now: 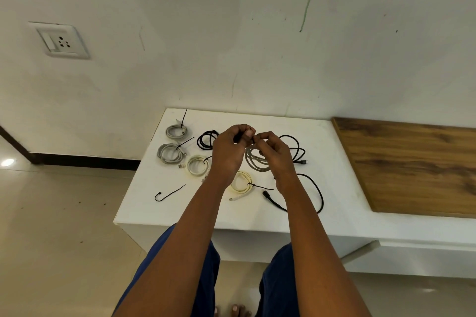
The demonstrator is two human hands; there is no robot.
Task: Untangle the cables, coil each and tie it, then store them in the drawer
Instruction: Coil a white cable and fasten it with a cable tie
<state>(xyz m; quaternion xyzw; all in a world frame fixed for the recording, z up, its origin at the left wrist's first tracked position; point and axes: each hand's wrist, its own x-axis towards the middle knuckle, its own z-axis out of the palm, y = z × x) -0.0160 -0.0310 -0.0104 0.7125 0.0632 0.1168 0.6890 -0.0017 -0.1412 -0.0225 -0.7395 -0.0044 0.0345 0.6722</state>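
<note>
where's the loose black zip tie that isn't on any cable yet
In the head view, the loose zip tie lies alone near the white table's front-left corner, left of the cream coils.

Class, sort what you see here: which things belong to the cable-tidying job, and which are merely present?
Job:
grey coil being tied
left hand
right hand
tied grey coils
cream coils
loose black cable
spare tie

Merely present:
wall socket
wooden panel
</note>
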